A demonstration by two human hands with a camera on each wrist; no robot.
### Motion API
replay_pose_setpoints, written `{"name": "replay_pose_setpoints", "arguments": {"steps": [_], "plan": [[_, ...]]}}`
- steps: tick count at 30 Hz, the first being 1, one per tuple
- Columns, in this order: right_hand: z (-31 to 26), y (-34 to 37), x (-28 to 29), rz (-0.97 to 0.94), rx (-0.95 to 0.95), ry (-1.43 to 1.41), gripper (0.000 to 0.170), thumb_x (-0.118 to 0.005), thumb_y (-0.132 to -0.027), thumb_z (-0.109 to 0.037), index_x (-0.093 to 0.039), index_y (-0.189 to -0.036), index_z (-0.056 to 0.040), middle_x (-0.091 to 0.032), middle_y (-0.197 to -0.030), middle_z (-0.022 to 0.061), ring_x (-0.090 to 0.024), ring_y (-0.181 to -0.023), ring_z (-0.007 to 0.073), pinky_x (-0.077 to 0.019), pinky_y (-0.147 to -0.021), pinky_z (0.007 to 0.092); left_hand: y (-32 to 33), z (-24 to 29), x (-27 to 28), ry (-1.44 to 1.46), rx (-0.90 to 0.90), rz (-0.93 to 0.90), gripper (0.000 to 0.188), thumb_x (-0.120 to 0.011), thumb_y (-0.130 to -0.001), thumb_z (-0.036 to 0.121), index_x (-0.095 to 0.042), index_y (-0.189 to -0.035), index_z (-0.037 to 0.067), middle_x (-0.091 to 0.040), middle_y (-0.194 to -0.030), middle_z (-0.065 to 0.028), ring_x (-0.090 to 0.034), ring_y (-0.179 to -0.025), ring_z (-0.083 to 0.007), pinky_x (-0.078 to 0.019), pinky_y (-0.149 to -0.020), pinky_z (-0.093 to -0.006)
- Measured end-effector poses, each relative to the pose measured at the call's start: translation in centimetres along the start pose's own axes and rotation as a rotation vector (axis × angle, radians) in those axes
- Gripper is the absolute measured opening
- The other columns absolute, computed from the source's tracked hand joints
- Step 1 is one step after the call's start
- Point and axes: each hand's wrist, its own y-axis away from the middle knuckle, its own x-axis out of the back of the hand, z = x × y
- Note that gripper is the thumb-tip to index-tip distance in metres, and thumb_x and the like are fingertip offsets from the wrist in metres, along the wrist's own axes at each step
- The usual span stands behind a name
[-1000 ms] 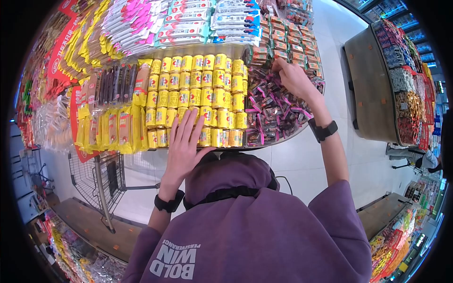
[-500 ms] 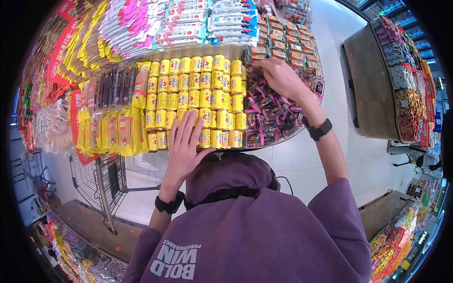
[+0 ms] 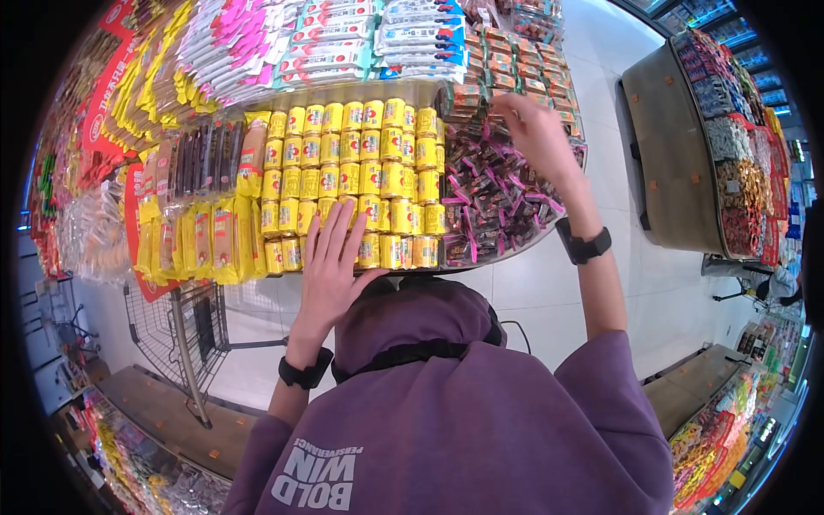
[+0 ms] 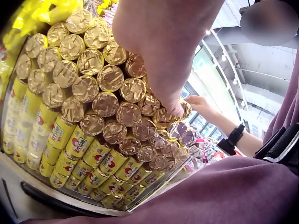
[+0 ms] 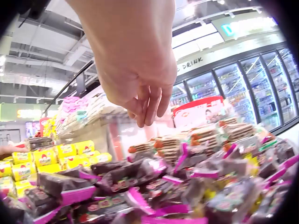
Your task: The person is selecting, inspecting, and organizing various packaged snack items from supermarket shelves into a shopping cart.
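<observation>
My left hand [image 3: 329,270] rests with straight fingers on the near rows of yellow rolls [image 3: 350,142], which stand in tight rows. The left wrist view shows their crinkled gold foil ends [image 4: 105,103] under that hand's thumb. Over a heap of small dark packets with pink edges [image 3: 498,202] hangs my right hand [image 3: 542,146]. In the right wrist view its fingers [image 5: 152,105] droop loosely above the packets, and nothing shows between them. Small orange-and-green packs [image 3: 506,69] lie in rows just past the right fingertips.
Flat teal-and-white packs [image 3: 330,39] lie behind the rolls. Yellow-wrapped sticks [image 3: 203,236] fill the section to the left. A wire cart [image 3: 176,330] stands below them at the left. Across the aisle on the right is another display bin [image 3: 678,163].
My right hand first moved left over the dark packets, then came back right and lifted, its fingers now looser. The left hand has stayed on the rolls.
</observation>
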Motion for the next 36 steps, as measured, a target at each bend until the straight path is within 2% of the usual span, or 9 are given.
{"name": "replay_pose_setpoints", "arguments": {"steps": [2, 5, 8, 11, 14, 17, 23, 29, 36], "plan": [[2.7, 0.6, 1.7, 0.121, 0.031, 0.046, 0.018, -0.062, -0.09, -0.003, -0.067, -0.107, -0.0036, -0.071, -0.091, 0.0153, -0.069, -0.081, 0.0312, -0.0549, -0.073, 0.0407, 0.0, 0.0, 0.0, 0.001, 0.0, -0.001, 0.086, -0.075, -0.083, 0.042, -0.038, -0.15, 0.003, -0.036, -0.156, -0.0188, -0.034, -0.145, -0.0356, -0.022, -0.119, -0.0526], [4.5, 1.9, 3.4, 0.039, -0.224, 0.101, 0.019, -0.069, -0.088, -0.012, -0.067, -0.104, -0.0019, -0.071, -0.09, 0.0144, -0.069, -0.079, 0.0304, -0.0549, -0.072, 0.0407, -0.1, 0.0, 0.1, -0.001, -0.001, -0.004, 0.086, -0.075, -0.082, 0.041, -0.038, -0.15, 0.003, -0.036, -0.156, -0.0187, -0.034, -0.145, -0.0355, -0.0221, -0.119, -0.0525], [4.5, 2.5, 2.9, -0.056, -0.345, 0.125, 0.03, -0.075, -0.084, -0.021, -0.067, -0.104, -0.0006, -0.071, -0.096, 0.0148, -0.069, -0.078, 0.0294, -0.0548, -0.073, 0.0414, -0.1, 0.0, 0.0, 0.001, -0.005, 0.003, 0.087, -0.075, -0.082, 0.041, -0.037, -0.15, 0.003, -0.036, -0.156, -0.0188, -0.034, -0.145, -0.0354, -0.0222, -0.119, -0.0523], [4.4, 2.6, 2.1, -0.124, -0.299, 0.236, 0.039, -0.079, -0.08, -0.027, -0.067, -0.105, -0.0001, -0.069, -0.1, 0.0157, -0.068, -0.076, 0.0287, -0.054, -0.076, 0.0412, -0.1, 0.1, 0.1, -0.001, -0.007, 0.002, 0.087, -0.075, -0.082, 0.041, -0.037, -0.151, 0.003, -0.036, -0.156, -0.0187, -0.034, -0.144, -0.0356, -0.0221, -0.119, -0.0525], [3.4, 2.5, 2.8, -0.209, -0.372, 0.237, 0.039, -0.081, -0.078, -0.025, -0.066, -0.106, -0.0014, -0.065, -0.099, 0.015, -0.066, -0.077, 0.0282, -0.0529, -0.077, 0.0405, -0.1, 0.1, 0.2, 0.001, -0.009, 0.003, 0.087, -0.075, -0.083, 0.041, -0.037, -0.151, 0.003, -0.036, -0.156, -0.0187, -0.034, -0.144, -0.036, -0.0228, -0.119, -0.0527], [5.0, 3.1, 2.6, -0.192, -0.25, 0.177, 0.04, -0.083, -0.075, -0.022, -0.065, -0.105, -0.002, -0.062, -0.094, 0.012, -0.064, -0.079, 0.0274, -0.0521, -0.076, 0.0407, -0.1, 0.2, 0.1, -0.006, -0.005, 0.0, 0.087, -0.076, -0.082, 0.04, -0.037, -0.151, 0.003, -0.036, -0.156, -0.0188, -0.034, -0.144, -0.0364, -0.0236, -0.119, -0.0529], [5.3, 3.3, 2.3, -0.138, -0.197, 0.158, 0.039, -0.085, -0.073, -0.019, -0.06, -0.097, -0.0012, -0.06, -0.092, 0.0099, -0.062, -0.079, 0.0264, -0.0514, -0.073, 0.0412, -0.2, 0.3, 0.4, 0.002, -0.017, 0.008, 0.088, -0.077, -0.081, 0.038, -0.037, -0.151, 0.003, -0.036, -0.156, -0.0186, -0.034, -0.144, -0.0361, -0.0241, -0.119, -0.0529], [5.5, 3.3, 1.9, 0.004, -0.168, 0.052, 0.04, -0.084, -0.074, -0.018, -0.056, -0.097, -0.0009, -0.063, -0.096, 0.0099, -0.065, -0.088, 0.0261, -0.0547, -0.081, 0.0382, -0.2, 0.1, 1.1, 0.022, -0.031, -0.032, 0.086, -0.074, -0.083, 0.042, -0.037, -0.151, 0.004, -0.035, -0.156, -0.0182, -0.032, -0.145, -0.0348, -0.0222, -0.12, -0.0534], [2.2, 5.3, 3.7, -0.091, -0.284, 0.037, 0.04, -0.083, -0.073, -0.014, -0.057, -0.099, -0.0007, -0.064, -0.097, 0.0103, -0.066, -0.094, 0.027, -0.0545, -0.083, 0.0383, 0.9, 1.2, 1.5, 0.123, 0.033, 0.057, 0.085, -0.076, -0.082, 0.038, -0.038, -0.15, 0.005, -0.034, -0.157, -0.0185, -0.033, -0.145, -0.0365, -0.0241, -0.119, -0.0541]]}}
